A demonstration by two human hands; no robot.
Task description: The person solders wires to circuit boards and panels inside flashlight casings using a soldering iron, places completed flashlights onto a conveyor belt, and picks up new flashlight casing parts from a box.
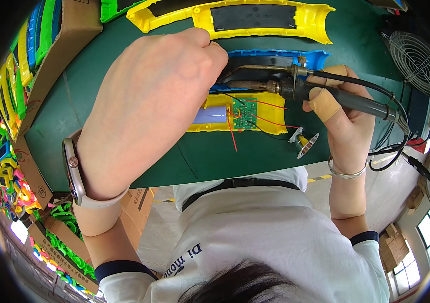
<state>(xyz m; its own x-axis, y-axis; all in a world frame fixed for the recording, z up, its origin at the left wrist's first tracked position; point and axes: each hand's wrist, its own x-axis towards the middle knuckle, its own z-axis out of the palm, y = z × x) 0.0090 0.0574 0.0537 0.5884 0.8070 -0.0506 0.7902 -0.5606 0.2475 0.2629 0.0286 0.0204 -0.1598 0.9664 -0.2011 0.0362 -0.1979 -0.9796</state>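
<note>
My right hand (344, 108), with tape around its thumb and a finger, grips a soldering iron (321, 93) by its black handle. A thin bent metal tube runs along the iron, and its tip points left toward my left hand (159, 93). My left fingers are closed in a pinch near that tip; what they hold is hidden. Below the iron lies a yellow plastic shell (275, 113) with a purple cylindrical battery (211, 115) and a green circuit board (245, 113). Red and black wires stick out from the board. A small round silver part (306, 144) sits beside the shell.
Behind the iron lies a blue shell (280, 58), and farther back a larger yellow shell (255, 20). Cardboard boxes (76, 30) of coloured shells stand at left. A wire-guarded fan (417, 60) and black cables are at right on the green tabletop (169, 156).
</note>
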